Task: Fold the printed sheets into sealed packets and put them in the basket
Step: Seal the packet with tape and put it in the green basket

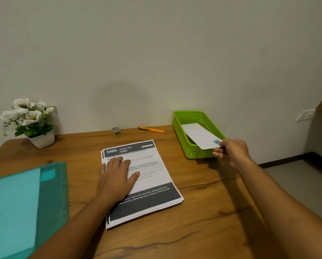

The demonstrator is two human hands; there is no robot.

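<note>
One folded packet (pixel 199 135) pinched in right hand (pixel 231 152) over one green basket (pixel 180 135); left hand (pixel 117 176) flat, fingers spread, on sheet stack (pixel 152 184).

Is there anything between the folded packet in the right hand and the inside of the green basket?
Nothing visible blocks it. The right hand holds the folded packet by its near end, tilted over the near rim of the green basket, its far end already inside. The basket shows nothing else inside.

basket (pixel 192 153) right of sheets (pixel 154 187) — table (pixel 203 212)
</note>
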